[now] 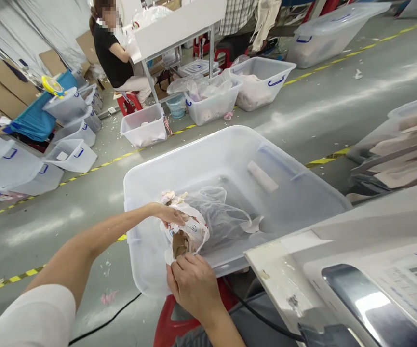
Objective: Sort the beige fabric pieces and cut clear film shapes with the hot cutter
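Observation:
A white printed plastic bag [198,228] lies with its mouth open in a large translucent plastic tub [179,161]. Crumpled tan and pale pieces [180,245] show inside the bag. My left hand [170,215] pinches the bag's far side, its fingers partly hidden by the folds. At the near side, my right hand [195,284] has its fingers curled over the bag's edge, close to the tub's rim. A clear plastic bag [222,212] spreads over the tub floor beside the white one. Farther right in the tub lies a pale pink strip [262,176].
A white machine [367,260] on a table edge borders the tub at right. Under the tub is a red stool [172,320]. Several bins, such as a filled one [211,103], line the yellow-black floor tape. A seated person [112,53] works at a far table.

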Demonstrator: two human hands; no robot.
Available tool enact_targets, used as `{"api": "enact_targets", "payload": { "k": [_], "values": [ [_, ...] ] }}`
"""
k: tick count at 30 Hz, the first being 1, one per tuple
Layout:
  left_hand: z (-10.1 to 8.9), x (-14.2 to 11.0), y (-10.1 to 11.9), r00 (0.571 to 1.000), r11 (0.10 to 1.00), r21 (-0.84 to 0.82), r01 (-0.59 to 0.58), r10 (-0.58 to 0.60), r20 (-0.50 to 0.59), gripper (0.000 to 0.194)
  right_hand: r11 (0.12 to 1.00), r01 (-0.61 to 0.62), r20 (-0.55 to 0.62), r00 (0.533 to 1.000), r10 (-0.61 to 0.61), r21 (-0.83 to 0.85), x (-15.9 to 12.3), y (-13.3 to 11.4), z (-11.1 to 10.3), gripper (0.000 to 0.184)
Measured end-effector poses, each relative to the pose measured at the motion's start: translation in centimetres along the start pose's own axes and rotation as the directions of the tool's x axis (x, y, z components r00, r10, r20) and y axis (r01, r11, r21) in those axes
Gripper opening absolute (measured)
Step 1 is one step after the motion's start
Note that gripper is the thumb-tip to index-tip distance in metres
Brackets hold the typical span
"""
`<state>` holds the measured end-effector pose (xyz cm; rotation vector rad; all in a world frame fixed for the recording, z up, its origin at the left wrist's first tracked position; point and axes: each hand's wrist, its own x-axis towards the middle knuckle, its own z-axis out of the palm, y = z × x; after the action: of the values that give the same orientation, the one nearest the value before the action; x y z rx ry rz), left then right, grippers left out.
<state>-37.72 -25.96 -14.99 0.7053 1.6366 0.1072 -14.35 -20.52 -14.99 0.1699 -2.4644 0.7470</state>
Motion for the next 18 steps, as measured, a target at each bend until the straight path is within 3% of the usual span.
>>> {"api": "enact_targets", "payload": {
  "k": [6,13,18],
  "values": [
    [-0.1,-0.3,-0.9,0.999,0.993,-0.111,-0.035,0.038,0.032,0.039,1.000,-0.005,0.003,1.000,0.005,-0.007,0.0,0.0,0.2,0.031],
    [0.0,-1.0,-0.9,1.000,0.995,-0.097,0.000,0.000,0.006,0.045,1.000,-0.003,0.013,1.000,0.003,-0.001,-0.2,0.1,0.2,0.028],
    [-0.9,-5.9,1.2,0.998,0.998,0.025,-0.059,0.059,-0.030,0.049,0.999,-0.002,0.036,0.999,0.004,-0.052,-0.2,0.0,0.4,0.021]
  ]
}}
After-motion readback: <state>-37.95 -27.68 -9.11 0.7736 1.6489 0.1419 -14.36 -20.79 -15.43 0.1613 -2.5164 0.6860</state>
